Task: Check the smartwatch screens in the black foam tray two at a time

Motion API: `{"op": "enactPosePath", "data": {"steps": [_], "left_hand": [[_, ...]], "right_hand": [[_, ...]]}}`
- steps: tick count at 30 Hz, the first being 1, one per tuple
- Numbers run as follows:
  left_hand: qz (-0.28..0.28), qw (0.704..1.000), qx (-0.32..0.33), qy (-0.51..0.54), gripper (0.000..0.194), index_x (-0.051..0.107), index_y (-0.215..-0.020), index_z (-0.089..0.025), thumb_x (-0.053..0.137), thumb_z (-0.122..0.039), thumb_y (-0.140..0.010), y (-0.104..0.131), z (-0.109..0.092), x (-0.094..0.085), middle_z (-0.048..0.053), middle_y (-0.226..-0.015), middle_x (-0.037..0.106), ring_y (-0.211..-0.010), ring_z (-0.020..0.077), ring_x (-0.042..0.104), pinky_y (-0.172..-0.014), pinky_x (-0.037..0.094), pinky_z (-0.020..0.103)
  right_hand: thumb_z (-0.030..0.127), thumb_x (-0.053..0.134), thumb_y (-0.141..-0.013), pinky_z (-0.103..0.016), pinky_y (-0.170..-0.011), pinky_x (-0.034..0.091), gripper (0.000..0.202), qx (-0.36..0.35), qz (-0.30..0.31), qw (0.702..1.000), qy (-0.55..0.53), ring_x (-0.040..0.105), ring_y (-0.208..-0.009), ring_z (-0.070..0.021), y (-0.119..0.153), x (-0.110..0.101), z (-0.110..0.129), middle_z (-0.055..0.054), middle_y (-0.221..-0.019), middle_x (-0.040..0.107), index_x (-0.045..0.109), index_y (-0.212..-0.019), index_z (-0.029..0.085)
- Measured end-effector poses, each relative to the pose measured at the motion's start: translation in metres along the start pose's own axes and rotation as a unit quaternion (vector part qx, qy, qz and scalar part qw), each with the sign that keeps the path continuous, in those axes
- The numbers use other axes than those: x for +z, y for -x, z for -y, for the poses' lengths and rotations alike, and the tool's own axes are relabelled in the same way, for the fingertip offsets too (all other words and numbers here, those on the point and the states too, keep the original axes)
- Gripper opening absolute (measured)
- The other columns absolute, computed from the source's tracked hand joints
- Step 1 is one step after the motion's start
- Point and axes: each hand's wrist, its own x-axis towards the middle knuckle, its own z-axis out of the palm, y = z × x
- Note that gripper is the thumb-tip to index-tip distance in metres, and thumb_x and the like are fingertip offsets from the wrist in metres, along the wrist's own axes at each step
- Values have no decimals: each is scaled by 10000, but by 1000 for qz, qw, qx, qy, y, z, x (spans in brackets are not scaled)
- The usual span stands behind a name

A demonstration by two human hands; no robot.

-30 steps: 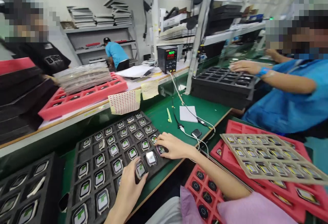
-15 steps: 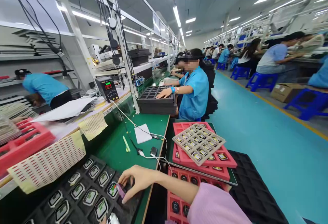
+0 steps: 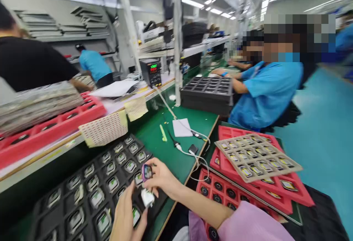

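Right hand (image 3: 162, 177): fingers pinching a purple watch (image 3: 147, 172) by its edges, held just above the near right corner of the black tray (image 3: 55, 182). Watch upright, long axis near vertical, screen facing the camera.

Left hand (image 3: 128, 215): fingers curled round a white watch (image 3: 147, 197), just below the purple one (blurred; long axis cannot be told).

Tray: on the green counter (image 3: 176, 160), pockets filled with watch bodies, screens up.

Beside: white cable (image 3: 193, 154), red trays (image 3: 248, 189) to the right, a co-worker's blue sleeve (image 3: 261, 86) behind.
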Motion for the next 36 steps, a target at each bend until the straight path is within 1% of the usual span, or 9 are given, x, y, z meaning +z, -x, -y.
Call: {"op": "enactPosePath", "data": {"steps": [4, 8, 12, 16, 18, 25, 32, 34, 36], "left_hand": [[41, 998, -36, 40, 673, 157, -1445, -237, 526, -270, -884, -20, -11, -51, 160, -1350, 435, -1249, 295, 454, -1035, 382, 536], [62, 995, -40, 74, 797, 84, -1473, -271, 586, -275, -853, -40, -28, -83, 137, -1385, 397, -1271, 271, 433, -1072, 350, 490], [78, 991, -39, 101, 749, 121, -1465, -282, 566, -240, -864, -43, -38, -90, 116, -1376, 400, -1246, 236, 459, -1084, 344, 441], [71, 992, -52, 91, 672, 160, -1451, -284, 535, -246, -894, -38, -36, -91, 115, -1375, 394, -1228, 221, 477, -1079, 352, 429], [69, 992, -55, 85, 630, 202, -1435, -283, 531, -260, -898, -36, -33, -93, 110, -1369, 405, -1252, 232, 456, -1084, 346, 433], [64, 993, -62, 83, 577, 264, -1398, -289, 537, -254, -891, -37, -29, -104, 97, -1341, 435, -1205, 219, 504, -1072, 370, 417], [15, 993, -86, 79, 577, 277, -1395, -306, 551, -284, -887, -35, -22, -126, 72, -1321, 495, -1189, 220, 527, -1043, 402, 418], [4, 993, -96, 74, 557, 306, -1381, -298, 558, -302, -884, -35, -18, -131, 72, -1291, 531, -1180, 231, 536, -1033, 408, 430], [-4, 992, -102, 69, 517, 345, -1355, -295, 559, -315, -885, -35, -16, -135, 69, -1264, 558, -1175, 241, 540, -1025, 410, 438]], "right_hand": [[147, 859, -559, -119, -365, 453, 656, 2, 44, 999, 2, 575, -597, -101, 0, 20, 14, -9, -911, 606, 450, -1069, 208], [208, 777, -717, -166, -426, 512, 538, -20, 80, 997, -2, 604, -691, -137, 5, 34, 28, -38, -976, 589, 472, -1161, 216], [290, 642, -857, -179, -393, 463, 295, -60, 51, 997, 14, 578, -537, -112, 8, 42, 33, -38, -868, 628, 518, -1107, 194], [337, 663, -861, -156, -366, 395, 242, -77, 3, 996, 50, 532, -434, -82, 6, 47, 30, -12, -748, 645, 543, -1010, 189], [340, 674, -859, -147, -358, 380, 241, -77, -1, 995, 58, 524, -415, -71, 5, 48, 30, -12, -751, 657, 548, -999, 190], [346, 582, -916, -188, -386, 458, 235, -75, 63, 994, 46, 645, -523, -140, 11, 47, 40, -89, -934, 689, 552, -1079, 180], [326, 676, -861, -143, -349, 409, 240, -71, 46, 995, 58, 611, -454, -104, 22, 60, 49, -64, -850, 691, 553, -1006, 179], [337, 694, -849, -145, -355, 413, 248, -49, 80, 995, 38, 610, -453, -101, 34, 67, 58, -66, -874, 688, 555, -999, 198], [373, 746, -799, -191, -415, 478, 346, -15, 138, 990, 0, 664, -564, -150, 53, 76, 70, -87, -973, 678, 551, -1055, 242]]}}
